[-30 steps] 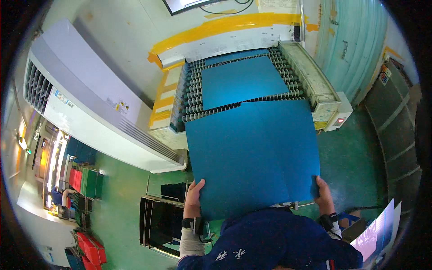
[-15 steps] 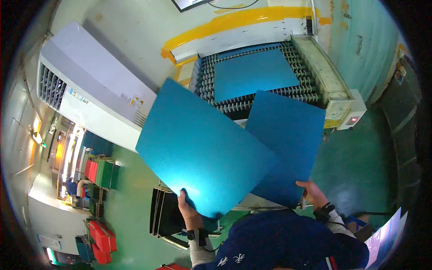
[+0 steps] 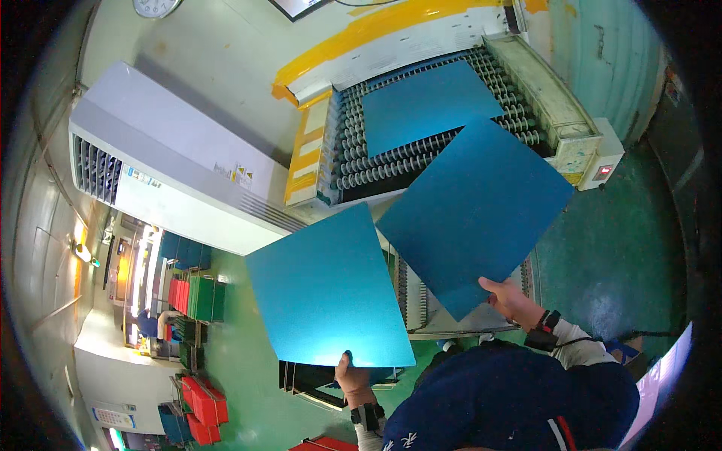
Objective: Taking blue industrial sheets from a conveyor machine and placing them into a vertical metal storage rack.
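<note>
A: What did the hands have hold of?

B: They were apart, each gripping its own piece. The left hand (image 3: 355, 379) pinched a flat, bright blue four-sided sheet (image 3: 327, 289) at its lower edge, thumb on top.

A: And the other?

B: The right hand (image 3: 515, 303) gripped a flat, darker blue four-sided sheet (image 3: 477, 210) by its near edge, thumb over the face, the fingers mostly hidden underneath.

A: Did the two sheets touch?

B: Their nearest corners came very close; I couldn't tell whether they met.

A: Was the darker one on the machine?

B: Its far corner covered part of the pale-sided conveyor with dark ridged rollers (image 3: 383, 173), but I couldn't tell if it touched. A third flat blue sheet (image 3: 429, 105) lay on those rollers.

A: What else was about?

B: A dark wire-framed rack (image 3: 301, 382) stood on the green floor (image 3: 248, 391), partly hidden by the bright sheet. A long white air-conditioning unit (image 3: 173, 150) stood left of the conveyor.
</note>
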A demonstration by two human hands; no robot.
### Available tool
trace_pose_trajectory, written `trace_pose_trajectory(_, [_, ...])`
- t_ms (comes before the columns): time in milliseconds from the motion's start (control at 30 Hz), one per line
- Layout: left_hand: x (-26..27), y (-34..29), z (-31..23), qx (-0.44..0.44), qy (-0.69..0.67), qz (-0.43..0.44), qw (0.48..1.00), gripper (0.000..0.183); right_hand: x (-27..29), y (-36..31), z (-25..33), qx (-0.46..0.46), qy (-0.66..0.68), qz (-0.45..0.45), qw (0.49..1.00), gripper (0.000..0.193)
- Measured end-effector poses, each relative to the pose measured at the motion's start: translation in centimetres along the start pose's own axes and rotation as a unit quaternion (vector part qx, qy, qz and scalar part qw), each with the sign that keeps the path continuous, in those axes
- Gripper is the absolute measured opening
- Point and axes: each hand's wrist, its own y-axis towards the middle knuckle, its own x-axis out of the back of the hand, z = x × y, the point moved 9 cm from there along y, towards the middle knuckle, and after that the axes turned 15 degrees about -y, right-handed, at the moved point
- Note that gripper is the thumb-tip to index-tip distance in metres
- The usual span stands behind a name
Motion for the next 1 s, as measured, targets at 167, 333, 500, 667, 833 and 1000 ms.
trace_pose_trajectory(167, [-1.3, 1.3, 0.0, 0.009, -0.027, 0.055, 0.998, 0.06, -4.1, 0.4, 0.3, -0.038, -0.018, 0.139, 0.989, 0.043])
trace_pose_trajectory(333, [-1.2, 2.4, -1.2, -0.009, -0.076, 0.07, 0.995, 0.063, -6.9, 2.0, 0.4, -0.056, -0.182, 0.169, 0.967, 0.055])
trace_pose_trajectory(500, [-1.9, 2.6, -3.0, -0.001, -0.131, 0.073, 0.989, 0.055, -10.7, 1.5, 3.5, 0.02, -0.261, 0.179, 0.948, 0.061])
trace_pose_trajectory(667, [-0.3, 3.5, -3.9, 0.003, -0.184, 0.09, 0.979, 0.036, -12.0, 4.0, 3.5, 0.044, -0.243, 0.136, 0.959, 0.061])
trace_pose_trajectory(833, [2.0, 4.0, -4.7, -0.016, -0.179, 0.071, 0.981, 0.033, -13.4, 7.6, 2.7, 0.051, -0.114, 0.154, 0.98, 0.061])
trace_pose_trajectory(1000, [2.8, 3.2, -5.7, -0.062, -0.157, -0.039, 0.985, 0.017, -13.5, 9.0, 3.8, 0.038, -0.06, 0.145, 0.987, 0.047])
